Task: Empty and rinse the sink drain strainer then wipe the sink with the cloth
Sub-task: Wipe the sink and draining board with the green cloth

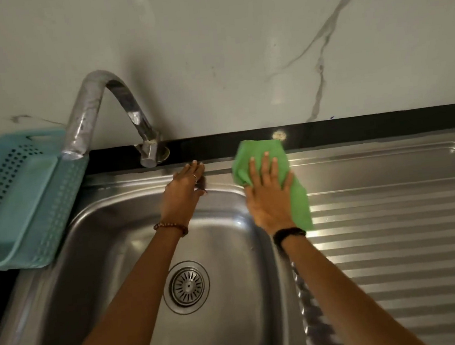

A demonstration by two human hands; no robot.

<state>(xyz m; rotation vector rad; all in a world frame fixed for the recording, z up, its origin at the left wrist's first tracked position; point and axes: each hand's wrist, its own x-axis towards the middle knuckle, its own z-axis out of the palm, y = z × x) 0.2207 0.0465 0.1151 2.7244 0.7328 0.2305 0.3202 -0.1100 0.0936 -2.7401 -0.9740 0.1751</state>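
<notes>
The steel sink point(96, 242) fills the lower half of the view, and its round slotted drain strainer point(186, 286) sits seated in the basin floor. My right hand point(268, 196) lies flat, fingers spread, pressing a green cloth point(300, 204) onto the sink's back right corner where the rim meets the drainboard. My left hand point(183, 189) rests palm down on the back rim of the sink, holding nothing, with a ring on one finger.
A curved metal tap point(101, 101) arches over the back left, spout pointing toward a turquoise perforated basket point(18, 200) on the left counter. The ribbed steel drainboard point(401, 238) extends right. A black counter strip point(356, 128) and a marble wall lie behind.
</notes>
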